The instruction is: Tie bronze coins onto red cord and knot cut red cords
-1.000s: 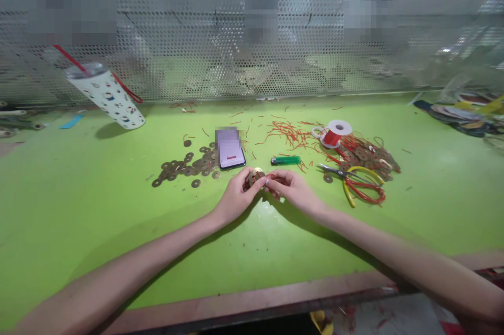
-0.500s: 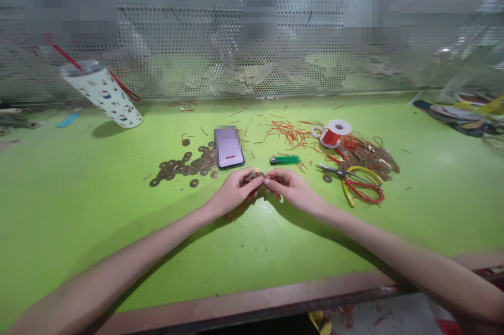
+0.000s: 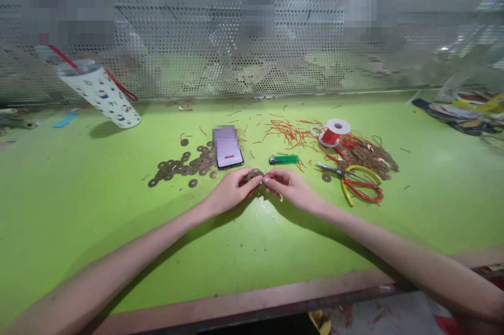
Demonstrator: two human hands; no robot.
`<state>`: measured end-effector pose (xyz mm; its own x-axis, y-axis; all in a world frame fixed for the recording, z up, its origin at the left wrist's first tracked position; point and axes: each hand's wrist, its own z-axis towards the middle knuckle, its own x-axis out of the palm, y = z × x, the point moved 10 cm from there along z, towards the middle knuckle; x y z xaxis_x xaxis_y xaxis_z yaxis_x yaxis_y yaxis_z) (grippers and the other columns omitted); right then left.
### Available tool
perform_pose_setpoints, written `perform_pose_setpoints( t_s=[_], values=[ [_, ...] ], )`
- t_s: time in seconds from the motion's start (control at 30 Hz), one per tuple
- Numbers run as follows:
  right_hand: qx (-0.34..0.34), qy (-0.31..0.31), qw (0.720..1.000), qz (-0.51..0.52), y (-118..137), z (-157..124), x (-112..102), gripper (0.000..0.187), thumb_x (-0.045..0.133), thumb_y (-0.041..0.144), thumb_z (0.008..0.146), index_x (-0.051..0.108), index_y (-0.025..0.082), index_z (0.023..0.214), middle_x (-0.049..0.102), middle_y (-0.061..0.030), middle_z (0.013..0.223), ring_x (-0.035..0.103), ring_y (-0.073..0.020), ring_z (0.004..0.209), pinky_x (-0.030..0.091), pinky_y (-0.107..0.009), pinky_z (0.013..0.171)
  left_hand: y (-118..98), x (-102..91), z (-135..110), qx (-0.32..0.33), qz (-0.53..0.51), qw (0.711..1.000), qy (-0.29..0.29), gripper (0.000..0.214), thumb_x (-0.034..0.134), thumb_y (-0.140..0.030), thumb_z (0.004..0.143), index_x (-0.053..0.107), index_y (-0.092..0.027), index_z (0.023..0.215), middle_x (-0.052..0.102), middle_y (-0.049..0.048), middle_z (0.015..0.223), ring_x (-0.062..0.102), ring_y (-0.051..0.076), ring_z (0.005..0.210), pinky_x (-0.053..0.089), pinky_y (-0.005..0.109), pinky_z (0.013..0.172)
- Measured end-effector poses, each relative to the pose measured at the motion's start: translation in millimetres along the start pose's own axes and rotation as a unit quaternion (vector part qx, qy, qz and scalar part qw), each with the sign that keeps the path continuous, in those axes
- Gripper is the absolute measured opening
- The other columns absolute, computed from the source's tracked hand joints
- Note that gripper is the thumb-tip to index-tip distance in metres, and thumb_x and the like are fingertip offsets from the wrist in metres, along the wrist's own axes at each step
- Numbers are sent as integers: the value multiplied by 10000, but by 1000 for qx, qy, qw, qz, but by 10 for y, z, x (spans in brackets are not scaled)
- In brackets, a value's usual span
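Pinching a small cluster of brass coins [image 3: 254, 173] between both hands, just in front of the phone [image 3: 228, 149].

Clamping the coins with thumb and forefinger of the left hand [image 3: 230, 191]; nipping a bit of red cord [image 3: 271, 174] at their right edge with the narrowed fingertips of the right hand [image 3: 293, 188]. Left of the phone, scattered loose coins [image 3: 179, 166]; far left and behind, a tilted patterned tumbler [image 3: 100, 94]. Just right of the phone, a green lighter [image 3: 284, 159]; farther right, scissors [image 3: 356, 181], a cord spool [image 3: 333, 133] and a heap of strung coins [image 3: 368, 154], all on the green table [image 3: 79, 209].
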<state>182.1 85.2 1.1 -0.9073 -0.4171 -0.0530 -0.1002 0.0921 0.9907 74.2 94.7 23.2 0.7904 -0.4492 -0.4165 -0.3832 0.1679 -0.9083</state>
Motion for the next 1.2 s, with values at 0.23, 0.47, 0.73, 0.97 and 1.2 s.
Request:
perform_pose_setpoints(
  t_s=[0.23, 0.47, 0.73, 0.97, 1.2],
  values=[
    [15, -11, 999, 26, -7, 21, -28, 436, 697, 603, 800, 621, 173, 806, 609, -6, 707, 470, -103, 535, 342, -273, 514, -29, 28, 5, 4, -65, 998, 24, 327, 537, -425, 959, 557, -170, 756, 484, -35, 574, 417, 100, 492, 302, 249, 490],
    [46, -28, 996, 71, -48, 55, -103, 441, 714, 597, 790, 621, 167, 756, 575, 3, 678, 458, -94, 544, 331, -274, 548, -107, -12, -39, 19, -85, 996, -3, 301, 539, -435, 964, 549, -175, 813, 497, -32, 619, 442, 102, 537, 334, 242, 508],
    [71, -22, 992, 99, -127, 68, -84, 520, 747, 663, 720, 625, 158, 732, 569, 2, 686, 441, -89, 564, 276, -264, 552, -82, 49, -54, 20, -80, 996, 14, 291, 523, -438, 977, 575, -164, 895, 487, -40, 627, 426, 97, 526, 321, 239, 490],
    [82, 10, 989, 125, -121, 63, -45, 486, 766, 617, 743, 616, 155, 726, 555, 12, 661, 439, -87, 560, 287, -264, 547, -71, 64, -54, 25, -86, 996, 14, 299, 520, -444, 980, 555, -166, 874, 487, -40, 639, 435, 99, 542, 329, 236, 501],
    [85, 38, 985, 142, -97, 69, 37, 494, 810, 616, 686, 606, 166, 675, 554, 23, 626, 432, -82, 540, 297, -252, 536, -67, 93, -55, 22, -97, 995, 21, 313, 534, -462, 970, 582, -160, 902, 501, -32, 649, 440, 101, 550, 329, 224, 489]
  ],
)
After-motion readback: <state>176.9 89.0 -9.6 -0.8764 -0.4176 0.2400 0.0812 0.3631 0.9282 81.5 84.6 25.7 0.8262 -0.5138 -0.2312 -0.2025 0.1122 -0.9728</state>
